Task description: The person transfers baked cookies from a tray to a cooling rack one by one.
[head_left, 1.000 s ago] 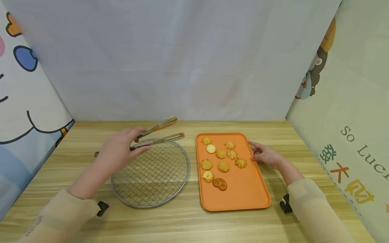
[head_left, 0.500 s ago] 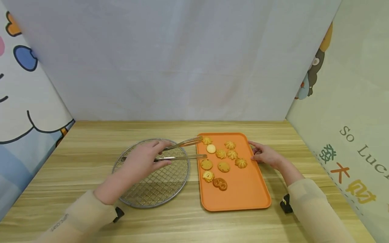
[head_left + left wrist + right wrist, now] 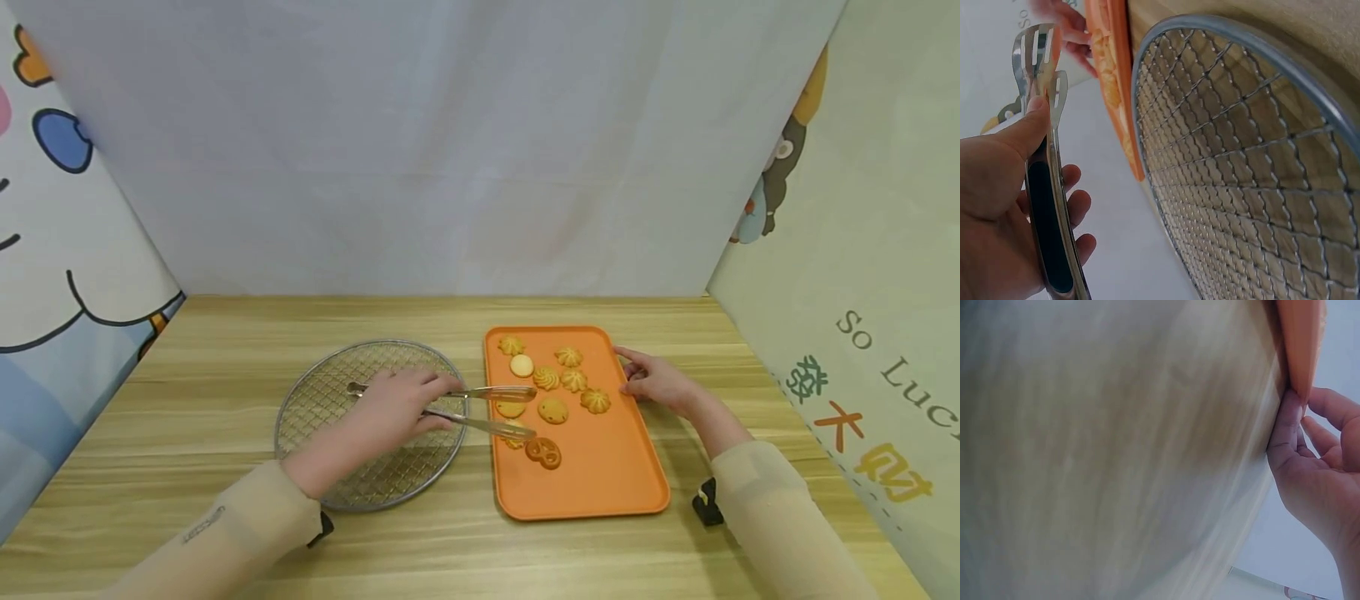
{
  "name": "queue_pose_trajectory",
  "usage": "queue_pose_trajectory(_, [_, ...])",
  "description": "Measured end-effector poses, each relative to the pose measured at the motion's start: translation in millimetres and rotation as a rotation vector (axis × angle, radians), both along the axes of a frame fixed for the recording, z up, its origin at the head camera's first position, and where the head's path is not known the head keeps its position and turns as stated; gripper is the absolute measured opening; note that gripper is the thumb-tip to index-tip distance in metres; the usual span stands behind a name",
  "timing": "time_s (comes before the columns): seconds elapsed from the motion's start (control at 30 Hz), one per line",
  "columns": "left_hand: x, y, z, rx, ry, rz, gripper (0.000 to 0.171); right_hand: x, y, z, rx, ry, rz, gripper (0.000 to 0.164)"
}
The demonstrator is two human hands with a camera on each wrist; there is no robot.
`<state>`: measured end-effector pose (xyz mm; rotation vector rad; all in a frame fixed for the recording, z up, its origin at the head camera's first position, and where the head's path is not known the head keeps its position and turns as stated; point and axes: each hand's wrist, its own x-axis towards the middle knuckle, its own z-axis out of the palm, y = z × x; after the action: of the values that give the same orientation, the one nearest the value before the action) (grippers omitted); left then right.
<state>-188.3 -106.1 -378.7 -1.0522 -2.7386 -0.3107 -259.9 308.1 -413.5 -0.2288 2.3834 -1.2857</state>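
In the head view my left hand holds metal tongs, their arms spread apart with nothing between the tips. The tips hover over the left side of an orange tray, above a round cookie and a swirled cookie they partly cover. A brown pretzel cookie lies just beyond the lower tip. In the left wrist view the thumb presses one arm of the tongs, fingers behind the other. My right hand pinches the tray's right rim, also seen in the right wrist view on the tray edge.
A round wire rack lies on the wooden table, left of the tray and beneath my left hand. Several more cookies sit on the tray's upper half. A pale cloth wall stands behind; printed panels flank both sides.
My left hand has moved right and toward me, carrying the tongs from above the rack to over the tray's left side. The tong tips have come closer together. My right hand stays at the rim.
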Motion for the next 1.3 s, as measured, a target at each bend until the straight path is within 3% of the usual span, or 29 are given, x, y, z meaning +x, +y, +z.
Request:
queue_pose_trajectory(0.8, [-19.0, 34, -18.6, -0.135, -0.164, -0.106, 0.052, -0.4, 1, -3.0, 0.011, 0.010, -0.003, 0.073])
queue_pose_trajectory(1.3, [-25.3, 45, -16.3, -0.150, -0.153, -0.136, 0.043, -3.0, 2, -6.1, 0.004, 0.018, 0.008, 0.074])
